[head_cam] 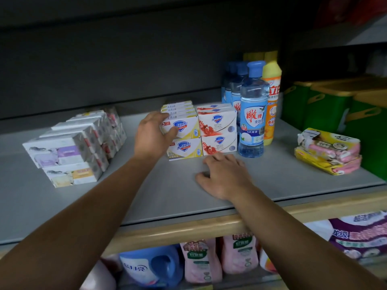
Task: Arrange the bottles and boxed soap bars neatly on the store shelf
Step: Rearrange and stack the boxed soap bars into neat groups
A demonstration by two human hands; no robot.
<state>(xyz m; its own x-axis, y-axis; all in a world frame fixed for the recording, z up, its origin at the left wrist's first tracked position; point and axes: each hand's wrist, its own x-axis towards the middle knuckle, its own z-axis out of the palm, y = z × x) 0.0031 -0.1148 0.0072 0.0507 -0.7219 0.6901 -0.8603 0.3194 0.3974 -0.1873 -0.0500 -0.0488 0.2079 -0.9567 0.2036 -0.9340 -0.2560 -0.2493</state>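
Grey shelf (167,191), wooden front lip. On it, left: stacked white wrapped soap packs (71,147). Middle: yellow soap boxes (184,137) stacked two high, red-and-white soap boxes (218,130) touching on their right. Next right: blue-capped clear bottles (252,114), yellow-orange bottles (272,101) beside. Far right: green bins (335,109), pink-yellow flat packs (328,151) in front. Right hand (225,176) rests flat on shelf.

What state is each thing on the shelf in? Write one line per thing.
Left hand: gripping the top yellow soap box.
Right hand: resting flat on the shelf, holding nothing.
Yellow soap boxes: stacked two high.
Red soap boxes: stacked two high, beside the yellow ones.
Blue bottle: upright, capped.
Yellow bottle: upright, capped.
Wrapped soap packs: stacked, angled.
Pink packets: piled unevenly.
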